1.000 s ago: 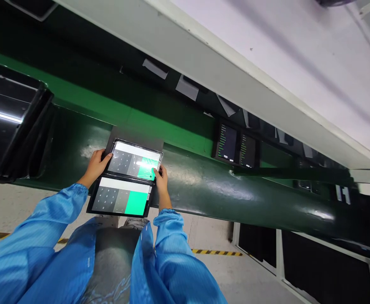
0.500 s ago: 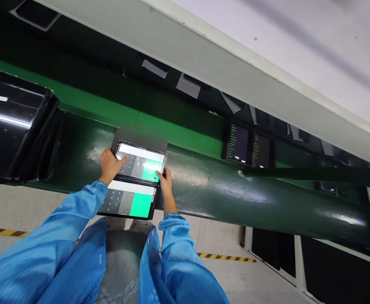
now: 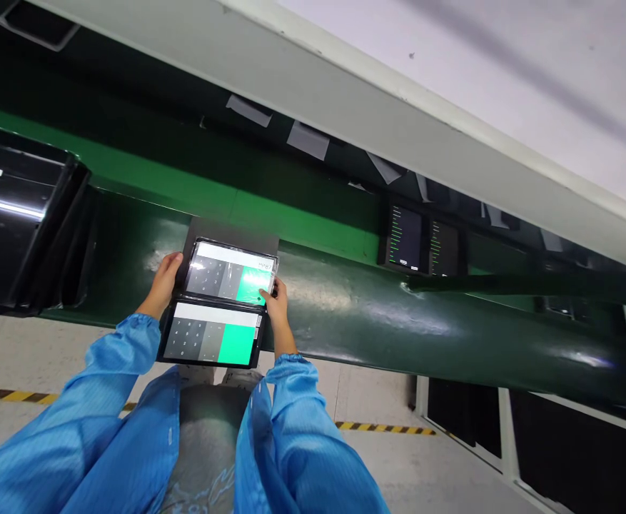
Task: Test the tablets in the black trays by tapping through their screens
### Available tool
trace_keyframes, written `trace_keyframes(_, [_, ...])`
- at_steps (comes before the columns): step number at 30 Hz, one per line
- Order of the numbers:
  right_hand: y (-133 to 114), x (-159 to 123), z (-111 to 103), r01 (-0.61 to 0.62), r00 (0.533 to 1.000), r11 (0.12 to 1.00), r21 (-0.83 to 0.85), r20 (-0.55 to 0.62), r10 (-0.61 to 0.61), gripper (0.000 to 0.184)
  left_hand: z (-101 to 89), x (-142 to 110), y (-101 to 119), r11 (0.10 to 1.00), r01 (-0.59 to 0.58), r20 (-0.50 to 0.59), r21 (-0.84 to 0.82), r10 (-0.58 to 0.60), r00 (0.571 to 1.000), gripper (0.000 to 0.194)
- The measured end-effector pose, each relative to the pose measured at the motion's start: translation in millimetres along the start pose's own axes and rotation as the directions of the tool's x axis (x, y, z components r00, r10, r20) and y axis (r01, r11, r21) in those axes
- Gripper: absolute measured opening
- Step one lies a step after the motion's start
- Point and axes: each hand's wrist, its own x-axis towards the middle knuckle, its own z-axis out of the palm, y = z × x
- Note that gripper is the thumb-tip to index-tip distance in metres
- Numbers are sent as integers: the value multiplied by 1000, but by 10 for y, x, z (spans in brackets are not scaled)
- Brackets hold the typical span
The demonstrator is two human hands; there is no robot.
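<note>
Upper tablet (image 3: pixel 232 272) between left fingers (image 3: pixel 176 260) and right fingers (image 3: pixel 275 287).

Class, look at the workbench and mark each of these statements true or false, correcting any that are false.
1. The far tablet and the near tablet both have lit screens. True.
2. The right hand is at the near tablet's left edge. False: it is at the far tablet's right end, its thumb over the screen.
3. The left hand is at the far tablet's left side. True.
4. The near tablet's large colour block is red. False: it is green.
5. The sleeves are blue. True.
6. The floor tape is plain white. False: it is striped yellow and black.
</note>
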Motion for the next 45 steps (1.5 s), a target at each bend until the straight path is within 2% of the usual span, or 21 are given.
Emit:
trace_keyframes(4, [16,29,41,-19,999,1000,-16,-45,18,56,-195,-171,-125,993,54,27,-102,-52,998,54])
trace_keyframes(8, [27,-19,9,14,1000,1000,-16,1,-14,60,-349,-392,-215,989,92,42,-116,-88,995,55])
trace_keyframes(11, [18,-29,5,6,1000,1000,-9,10,-6,64,-407,-528,-260,989,104,70,-103,-97,993,55])
trace_keyframes(17, [-35,22,39,-52,998,998,28,-26,53,59,-437,-641,-355,996,85,90,-32,-82,993,61])
trace_keyframes(19, [-5,-93,-11,-59,998,996,64,-4,59,55,-463,-696,-383,997,81,82,-11,-80,993,63])
trace_keyframes(22, [142,-484,-132,-79,997,992,102,34,76,52,-541,-858,-415,996,85,77,18,-87,993,59])
trace_keyframes(26, [427,-1135,-257,-104,993,992,74,58,100,62,-656,-1115,-462,994,84,85,64,-90,992,54])
trace_keyframes(29, [536,-1403,-276,-84,992,996,12,93,82,71,-694,-1214,-501,994,82,78,73,-88,993,54])
trace_keyframes(34, [469,-1421,-244,-5,995,989,-150,100,20,75,-694,-1216,-537,993,81,87,84,-88,992,56])
trace_keyframes(41, [396,-1486,-272,53,984,975,-215,179,-14,89,-687,-1222,-562,994,67,96,87,-75,993,59])
trace_keyframes(45, [400,-1480,-235,67,990,972,-227,139,-36,80,-670,-1215,-598,994,42,102,97,-52,993,64])
